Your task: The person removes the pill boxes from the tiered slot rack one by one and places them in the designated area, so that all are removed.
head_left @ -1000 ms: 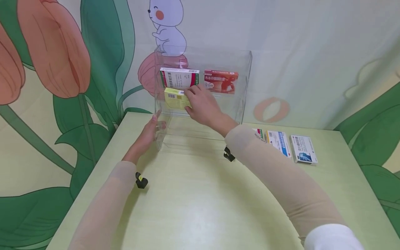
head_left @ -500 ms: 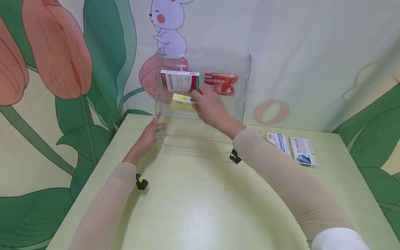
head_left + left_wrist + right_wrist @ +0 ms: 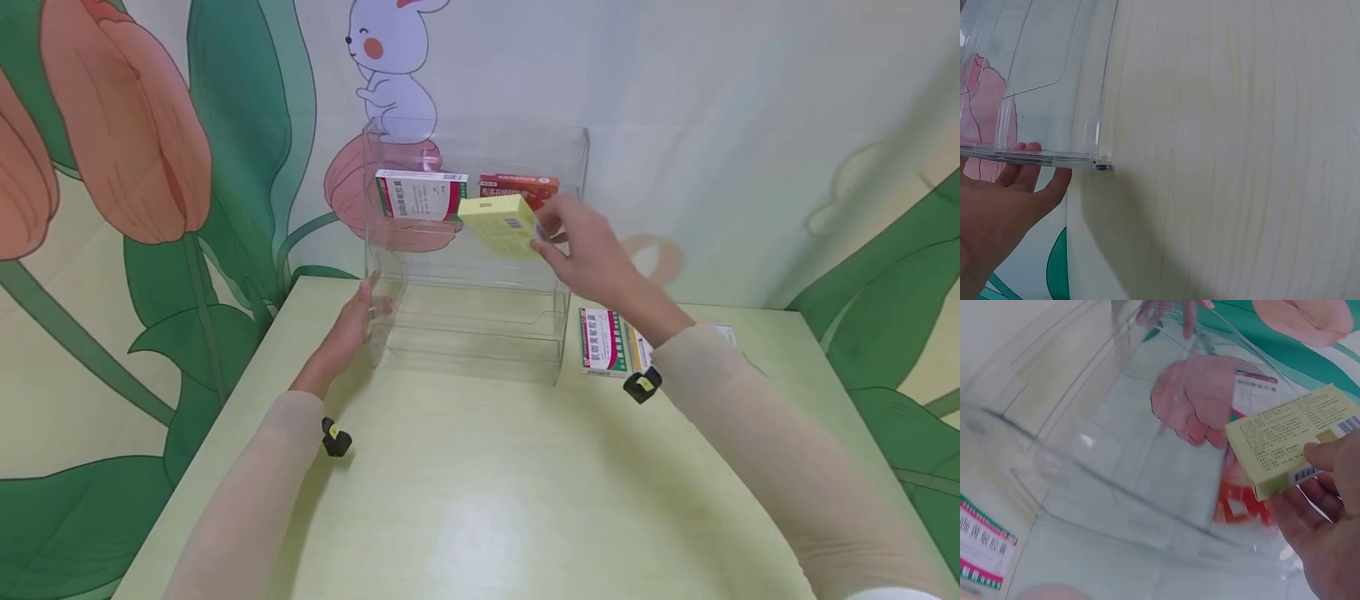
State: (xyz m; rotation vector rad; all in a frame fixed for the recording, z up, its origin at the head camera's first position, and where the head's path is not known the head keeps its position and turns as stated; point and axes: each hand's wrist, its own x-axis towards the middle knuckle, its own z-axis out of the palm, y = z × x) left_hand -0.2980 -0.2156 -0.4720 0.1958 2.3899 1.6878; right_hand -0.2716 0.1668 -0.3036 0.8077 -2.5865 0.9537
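In the head view, my right hand [image 3: 592, 254] pinches a pale yellow medicine box [image 3: 501, 225] by its right end. The box is tilted in front of the upper tier of a clear acrylic display rack [image 3: 487, 354]. Thumb and fingers on the box also show in the right wrist view. My left hand [image 3: 348, 325] holds the rack's left side, its fingertips visible through the clear plastic. On the upper tier stand a white, green and red medicine box [image 3: 420, 198] and a red medicine box [image 3: 517, 185], the latter partly covered by the yellow box and my hand.
Right of the rack, a white, red and green box [image 3: 600, 340] lies on the pale table [image 3: 450, 483]. Beside it more boxes are partly hidden by my right forearm. A printed curtain [image 3: 675, 83] hangs behind the rack. Black wrist devices jut from both sleeves.
My right hand has drawn the yellow box rightward and up from the rack's left half, turning it. More of the boxes by the rack shows now. My left hand has stayed put.
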